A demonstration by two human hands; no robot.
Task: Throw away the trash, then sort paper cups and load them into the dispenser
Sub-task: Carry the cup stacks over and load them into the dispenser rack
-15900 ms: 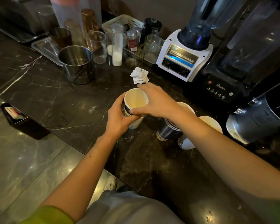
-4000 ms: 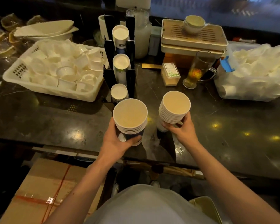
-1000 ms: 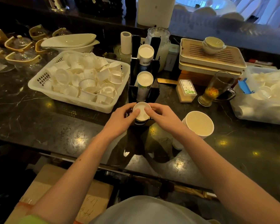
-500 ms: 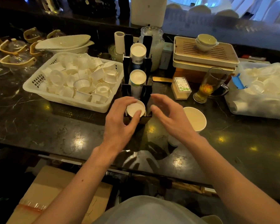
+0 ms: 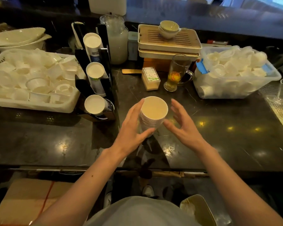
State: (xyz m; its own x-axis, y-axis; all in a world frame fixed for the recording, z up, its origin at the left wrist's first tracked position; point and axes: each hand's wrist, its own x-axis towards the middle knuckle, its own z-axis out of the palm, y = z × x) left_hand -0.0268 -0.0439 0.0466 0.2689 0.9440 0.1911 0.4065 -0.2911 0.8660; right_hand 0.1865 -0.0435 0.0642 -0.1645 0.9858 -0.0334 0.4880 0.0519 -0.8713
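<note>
Cup stack (image 5: 153,117) near the bench's front edge: our left hand (image 5: 134,128) grips it for the dispenser (image 5: 96,75), right hand (image 5: 183,126) open, empty.

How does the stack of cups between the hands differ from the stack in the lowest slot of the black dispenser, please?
The stack between the hands stands upright on the counter; the dispenser's lowest stack lies tilted in the black dispenser. The first has a wider mouth than the second. The left hand touches the first; nothing touches the second. Both are nested paper cups with pale insides.
</note>
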